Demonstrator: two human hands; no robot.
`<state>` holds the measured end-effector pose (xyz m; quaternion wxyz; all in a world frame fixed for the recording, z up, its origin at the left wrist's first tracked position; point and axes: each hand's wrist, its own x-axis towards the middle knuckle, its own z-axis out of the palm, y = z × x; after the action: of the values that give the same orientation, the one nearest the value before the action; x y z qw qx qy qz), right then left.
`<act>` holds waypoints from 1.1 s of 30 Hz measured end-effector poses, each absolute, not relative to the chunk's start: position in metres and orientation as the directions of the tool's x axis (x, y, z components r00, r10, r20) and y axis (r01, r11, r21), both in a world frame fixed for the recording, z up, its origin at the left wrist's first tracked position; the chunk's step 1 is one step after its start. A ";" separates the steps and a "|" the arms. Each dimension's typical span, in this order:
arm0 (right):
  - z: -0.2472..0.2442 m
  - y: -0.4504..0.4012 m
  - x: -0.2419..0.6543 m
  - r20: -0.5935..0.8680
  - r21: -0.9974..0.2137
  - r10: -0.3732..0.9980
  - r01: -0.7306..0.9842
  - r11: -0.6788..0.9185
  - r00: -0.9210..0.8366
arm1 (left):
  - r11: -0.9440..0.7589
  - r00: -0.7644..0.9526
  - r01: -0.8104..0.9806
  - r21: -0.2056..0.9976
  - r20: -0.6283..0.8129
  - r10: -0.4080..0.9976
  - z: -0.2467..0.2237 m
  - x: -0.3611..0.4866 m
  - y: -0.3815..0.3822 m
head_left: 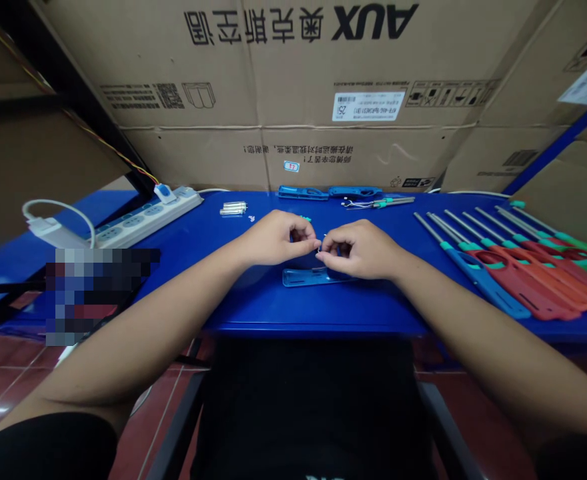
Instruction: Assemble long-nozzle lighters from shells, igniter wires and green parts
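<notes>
My left hand (281,239) and my right hand (361,249) meet over the middle of the blue table, thumb and forefinger pinched on each. A tiny white piece (318,250) shows between the fingertips; its kind is too small to make out. Just below the hands lies a blue plastic handle shell (303,277), its right end partly covered by my right hand. Small green bits (306,219) peek out behind my left hand. Farther back are two blue handle shells (303,193) and a metal lighter tube (398,201) with a green collar and thin white wires.
Several long-necked lighters (533,280) in blue, red, orange and green lie side by side at right. Small clear cylinders (233,208) sit back left, near a white power strip (148,217). A cardboard wall (273,67) closes off the table's back (253,313).
</notes>
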<state>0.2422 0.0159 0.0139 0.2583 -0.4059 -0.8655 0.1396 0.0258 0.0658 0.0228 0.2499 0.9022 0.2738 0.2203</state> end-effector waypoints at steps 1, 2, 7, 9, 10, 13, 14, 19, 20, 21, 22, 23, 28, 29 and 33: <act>0.014 0.016 0.243 0.355 -0.443 0.765 0.623 0.644 -0.538 | -0.700 0.744 0.389 0.599 0.245 0.622 0.021 0.026 0.067; 0.014 0.017 0.243 0.378 -0.434 0.754 0.617 0.657 -0.538 | -0.676 0.736 0.397 0.621 0.224 0.638 0.020 0.026 0.068; 0.011 0.018 0.243 0.467 -0.364 0.700 0.604 0.709 -0.541 | -0.496 0.710 0.424 0.758 0.063 0.702 0.018 0.028 0.070; 0.011 0.018 0.243 0.485 -0.334 0.690 0.615 0.714 -0.538 | -0.421 0.709 0.409 0.809 0.008 0.705 0.019 0.028 0.069; 0.011 0.017 0.243 0.492 -0.320 0.686 0.621 0.715 -0.536 | -0.391 0.710 0.400 0.829 -0.011 0.704 0.020 0.029 0.069; 0.013 0.015 0.243 0.502 -0.281 0.679 0.641 0.714 -0.536 | -0.336 0.700 0.371 0.866 -0.023 0.713 0.019 0.029 0.068; 0.014 0.014 0.243 0.504 -0.269 0.679 0.650 0.711 -0.534 | -0.330 0.693 0.361 0.872 -0.014 0.721 0.019 0.028 0.068; 0.015 0.015 0.245 0.542 -0.255 0.668 0.657 0.709 -0.510 | -0.332 0.673 0.279 0.901 0.063 0.737 0.017 0.028 0.069; 0.014 0.016 0.246 0.551 -0.256 0.666 0.657 0.709 -0.503 | -0.338 0.668 0.258 0.905 0.086 0.740 0.017 0.028 0.070; 0.014 0.016 0.246 0.560 -0.259 0.666 0.659 0.706 -0.494 | -0.344 0.659 0.242 0.907 0.107 0.745 0.016 0.027 0.070; 0.014 0.017 0.246 0.566 -0.268 0.669 0.660 0.702 -0.482 | -0.348 0.646 0.230 0.909 0.125 0.753 0.016 0.027 0.070; 0.014 0.017 0.246 0.570 -0.285 0.675 0.658 0.697 -0.468 | -0.346 0.632 0.221 0.912 0.137 0.763 0.016 0.027 0.070; 0.016 0.018 0.245 0.567 -0.432 0.723 0.604 0.669 -0.395 | -0.362 0.583 0.205 0.910 0.184 0.792 0.016 0.028 0.069; 0.016 0.018 0.245 0.557 -0.476 0.746 0.596 0.647 -0.365 | -0.383 0.580 0.203 0.901 0.205 0.789 0.016 0.028 0.069; 0.012 0.021 0.243 0.381 -0.760 0.890 0.463 0.457 -0.252 | -0.509 0.546 0.248 0.824 0.315 0.776 0.015 0.030 0.066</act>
<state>0.2426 0.0209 0.0119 0.4117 -0.4522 -0.7475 0.2593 0.0305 0.0659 0.0149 0.3765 0.7945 0.3221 0.3510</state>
